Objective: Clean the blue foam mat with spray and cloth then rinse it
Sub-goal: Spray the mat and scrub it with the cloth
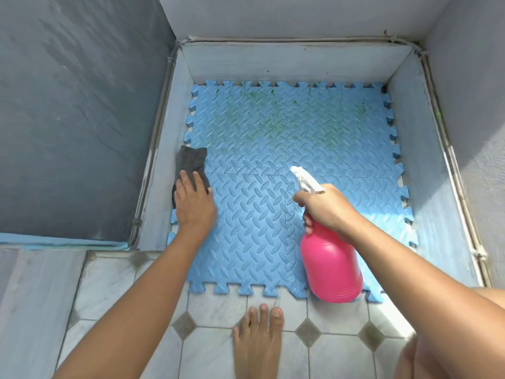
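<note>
The blue foam mat [262, 160], made of interlocking tiles with jigsaw edges, lies flat in a sunken bay. Green smears mark its far half. My left hand [194, 204] presses flat on a dark grey cloth [191, 162] at the mat's left edge. My right hand [328, 207] grips the neck of a pink spray bottle [332, 266], which is held above the mat's near right corner. Its white nozzle [304, 179] points away toward the mat's middle.
Pale grey walls [289, 62] enclose the bay on three sides, with a pipe along the top rim. A tiled floor [114, 283] with dark diamond insets lies in front. My bare foot [259, 340] stands on it near the mat's front edge. A dark wall rises at left.
</note>
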`<state>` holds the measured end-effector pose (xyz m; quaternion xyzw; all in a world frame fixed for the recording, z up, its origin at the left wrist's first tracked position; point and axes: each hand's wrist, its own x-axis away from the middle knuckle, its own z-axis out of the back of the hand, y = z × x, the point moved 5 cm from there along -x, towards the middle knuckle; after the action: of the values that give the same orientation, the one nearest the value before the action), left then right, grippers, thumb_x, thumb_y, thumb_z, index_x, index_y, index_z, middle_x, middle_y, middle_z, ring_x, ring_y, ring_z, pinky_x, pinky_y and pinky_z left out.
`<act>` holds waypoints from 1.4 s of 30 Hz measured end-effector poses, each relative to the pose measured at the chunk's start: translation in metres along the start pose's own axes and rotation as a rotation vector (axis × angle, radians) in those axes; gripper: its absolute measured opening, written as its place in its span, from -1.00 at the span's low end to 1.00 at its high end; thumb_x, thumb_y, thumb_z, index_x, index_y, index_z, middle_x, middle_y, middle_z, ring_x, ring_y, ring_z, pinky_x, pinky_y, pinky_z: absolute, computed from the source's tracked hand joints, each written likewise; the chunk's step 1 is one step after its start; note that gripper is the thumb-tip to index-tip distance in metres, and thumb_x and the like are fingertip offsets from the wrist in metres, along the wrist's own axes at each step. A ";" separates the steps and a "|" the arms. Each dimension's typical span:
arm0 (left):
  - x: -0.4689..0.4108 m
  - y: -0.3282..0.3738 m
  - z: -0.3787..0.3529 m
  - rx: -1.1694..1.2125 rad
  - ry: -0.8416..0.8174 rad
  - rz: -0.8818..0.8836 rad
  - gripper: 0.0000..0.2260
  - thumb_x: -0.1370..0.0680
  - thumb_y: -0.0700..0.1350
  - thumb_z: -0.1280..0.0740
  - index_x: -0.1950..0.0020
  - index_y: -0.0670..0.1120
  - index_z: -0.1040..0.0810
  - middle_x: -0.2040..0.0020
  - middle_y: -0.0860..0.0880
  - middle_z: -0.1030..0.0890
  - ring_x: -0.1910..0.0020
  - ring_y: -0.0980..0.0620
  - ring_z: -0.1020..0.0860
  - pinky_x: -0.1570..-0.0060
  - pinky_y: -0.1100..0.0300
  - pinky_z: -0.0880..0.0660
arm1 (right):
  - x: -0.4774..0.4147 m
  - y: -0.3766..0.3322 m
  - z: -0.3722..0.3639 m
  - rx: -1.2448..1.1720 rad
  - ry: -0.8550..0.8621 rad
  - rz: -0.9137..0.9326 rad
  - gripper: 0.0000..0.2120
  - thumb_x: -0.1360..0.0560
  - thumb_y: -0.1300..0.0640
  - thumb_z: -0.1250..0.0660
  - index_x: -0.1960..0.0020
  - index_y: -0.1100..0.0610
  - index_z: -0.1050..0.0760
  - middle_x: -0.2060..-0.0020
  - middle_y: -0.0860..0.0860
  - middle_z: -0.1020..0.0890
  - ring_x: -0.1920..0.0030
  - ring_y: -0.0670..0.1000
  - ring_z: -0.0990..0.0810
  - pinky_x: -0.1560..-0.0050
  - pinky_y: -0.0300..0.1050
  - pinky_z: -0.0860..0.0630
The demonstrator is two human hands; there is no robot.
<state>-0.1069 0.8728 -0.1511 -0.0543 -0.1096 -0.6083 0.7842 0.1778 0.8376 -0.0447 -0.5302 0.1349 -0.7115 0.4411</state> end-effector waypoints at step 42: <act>-0.075 0.221 -0.013 0.164 0.073 -0.752 -0.45 -0.62 -0.08 -0.21 -0.59 -0.19 -0.25 -0.61 -0.14 -0.21 -0.62 -0.18 -0.10 -0.57 -0.13 -0.05 | -0.092 -0.026 0.030 -0.590 -0.094 0.012 -0.96 -0.55 0.19 -0.36 0.02 0.13 -0.58 0.63 0.13 -0.40 0.55 0.12 -0.41 0.31 0.02 -0.49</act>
<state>0.0908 0.9967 -0.1712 0.0743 -0.1424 -0.8441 0.5115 0.1954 0.9320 -0.0741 -0.6669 0.3185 -0.6135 0.2782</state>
